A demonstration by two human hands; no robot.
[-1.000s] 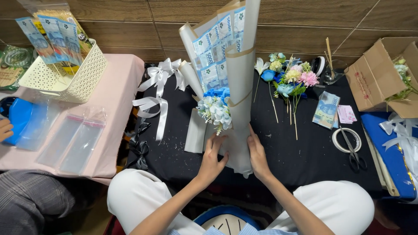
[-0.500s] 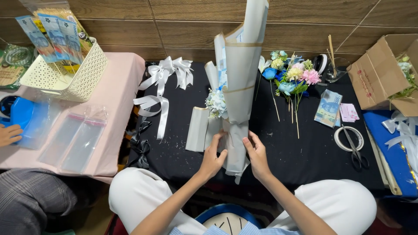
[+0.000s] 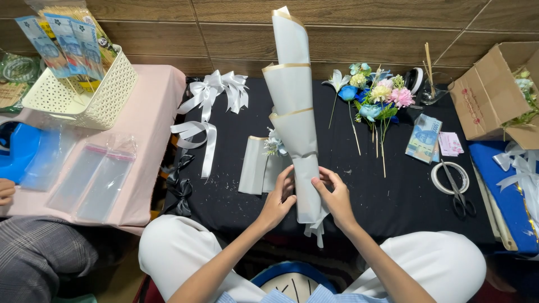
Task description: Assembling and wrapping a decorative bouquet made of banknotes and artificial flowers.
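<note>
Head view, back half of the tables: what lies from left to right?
White basket → white ribbon bows → upright wrapped bouquet → loose artificial flowers → banknotes → cardboard box.

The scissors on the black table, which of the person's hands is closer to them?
Right. The right hand grips the wrapped bouquet on the side facing the scissors, which lie off to the right. The left hand holds the bouquet's far side, farther away.
</note>
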